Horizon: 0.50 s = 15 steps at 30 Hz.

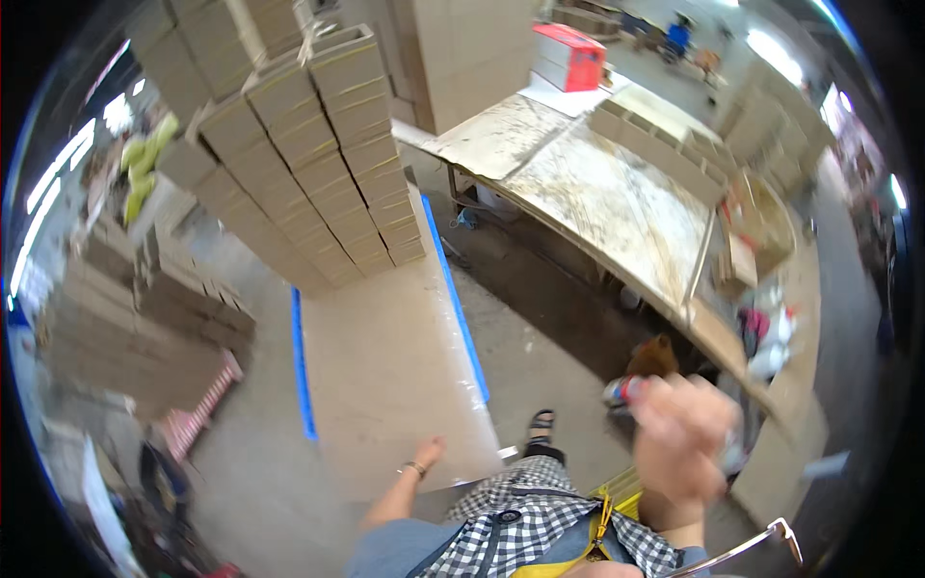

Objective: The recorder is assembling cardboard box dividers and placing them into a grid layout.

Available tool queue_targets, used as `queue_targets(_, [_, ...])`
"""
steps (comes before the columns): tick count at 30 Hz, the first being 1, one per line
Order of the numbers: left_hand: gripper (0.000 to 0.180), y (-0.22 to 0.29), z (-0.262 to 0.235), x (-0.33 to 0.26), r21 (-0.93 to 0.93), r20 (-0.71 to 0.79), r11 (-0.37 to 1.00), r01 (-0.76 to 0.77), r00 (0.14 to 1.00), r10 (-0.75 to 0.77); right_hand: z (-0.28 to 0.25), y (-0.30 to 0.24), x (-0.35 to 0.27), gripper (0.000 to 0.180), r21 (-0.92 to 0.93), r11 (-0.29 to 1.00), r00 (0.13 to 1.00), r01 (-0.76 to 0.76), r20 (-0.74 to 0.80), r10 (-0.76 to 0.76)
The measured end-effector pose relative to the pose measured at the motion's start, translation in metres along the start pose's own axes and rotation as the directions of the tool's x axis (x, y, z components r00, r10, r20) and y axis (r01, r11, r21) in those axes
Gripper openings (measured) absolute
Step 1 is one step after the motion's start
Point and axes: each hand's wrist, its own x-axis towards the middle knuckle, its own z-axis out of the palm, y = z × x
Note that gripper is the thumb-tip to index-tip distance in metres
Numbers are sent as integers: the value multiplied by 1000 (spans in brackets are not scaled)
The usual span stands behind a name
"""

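Hands differ: the right hand (682, 433), blurred beside the long stained wooden counter (617, 207), is curled around a small red-and-white cylinder (623, 390), seemingly carrying it. The left hand (428, 451) hangs loosely spread over the pale board on a blue pallet (385, 366). Left of the counter, stacked cardboard boxes (318, 144) crowd the floor.

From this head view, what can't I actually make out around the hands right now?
- Right hand: motion-blurred; its grip on the small red and white object is unclear, and the object's kind too.
- Left hand: small, hanging over the cardboard sheet; fingers unreadable.
- Stacked cartons: tops cut by the upper edge.
- Under the worktable: in shadow.
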Motion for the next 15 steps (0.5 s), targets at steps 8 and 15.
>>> queue_targets(8, [33, 312, -98, 15, 178, -559, 729, -661, 542, 627, -216, 157, 23, 26, -784, 441, 553, -437, 152, 819])
queue_targets(15, [41, 567, -340, -61, 907, -420, 393, -151, -257, 870, -316, 231, -8, 22, -727, 190, 344, -660, -68, 936])
